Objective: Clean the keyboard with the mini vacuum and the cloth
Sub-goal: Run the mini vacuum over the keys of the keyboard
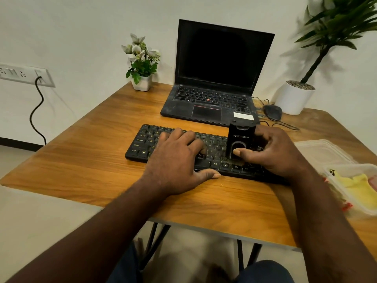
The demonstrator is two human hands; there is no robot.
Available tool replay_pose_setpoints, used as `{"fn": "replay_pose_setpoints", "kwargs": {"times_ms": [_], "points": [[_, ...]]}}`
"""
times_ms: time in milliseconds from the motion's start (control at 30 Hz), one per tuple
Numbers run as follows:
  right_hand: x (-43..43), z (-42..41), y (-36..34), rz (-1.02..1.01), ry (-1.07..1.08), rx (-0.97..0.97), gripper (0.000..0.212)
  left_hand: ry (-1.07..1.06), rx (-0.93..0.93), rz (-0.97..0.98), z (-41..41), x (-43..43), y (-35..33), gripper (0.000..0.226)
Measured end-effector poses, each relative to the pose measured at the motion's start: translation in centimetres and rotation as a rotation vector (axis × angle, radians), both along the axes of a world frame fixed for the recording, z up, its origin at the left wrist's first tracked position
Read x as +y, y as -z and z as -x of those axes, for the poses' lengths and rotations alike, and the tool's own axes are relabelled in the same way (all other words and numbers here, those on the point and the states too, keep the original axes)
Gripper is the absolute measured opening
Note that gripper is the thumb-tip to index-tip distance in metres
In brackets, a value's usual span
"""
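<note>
A black keyboard (142,146) lies across the middle of the wooden table. My left hand (175,158) rests flat on its left-centre keys, fingers spread and thumb along the front edge. My right hand (273,152) grips a small black mini vacuum (240,137), which stands upright with its brush end on the keys at the keyboard's right part; my thumb lies across its front. A yellow cloth (359,186) lies in a clear plastic box at the right edge.
An open black laptop (214,78) stands behind the keyboard. A mouse (272,112) with its cable lies to the laptop's right. A small flower pot (141,82) and a large white plant pot (293,99) stand at the back. The plastic box (334,174) sits near the right edge.
</note>
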State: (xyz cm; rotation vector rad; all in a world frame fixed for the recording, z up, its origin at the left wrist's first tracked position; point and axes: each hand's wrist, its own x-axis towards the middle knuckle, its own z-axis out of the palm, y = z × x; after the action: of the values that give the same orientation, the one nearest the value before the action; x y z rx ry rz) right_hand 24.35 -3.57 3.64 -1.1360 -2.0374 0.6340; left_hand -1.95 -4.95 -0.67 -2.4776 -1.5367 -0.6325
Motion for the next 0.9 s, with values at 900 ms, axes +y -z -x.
{"fn": "replay_pose_setpoints", "kwargs": {"times_ms": [900], "points": [[0.1, 0.5, 0.3, 0.028, -0.055, 0.014, 0.045, 0.003, 0.007, 0.022, 0.2, 0.2, 0.0, 0.078]]}}
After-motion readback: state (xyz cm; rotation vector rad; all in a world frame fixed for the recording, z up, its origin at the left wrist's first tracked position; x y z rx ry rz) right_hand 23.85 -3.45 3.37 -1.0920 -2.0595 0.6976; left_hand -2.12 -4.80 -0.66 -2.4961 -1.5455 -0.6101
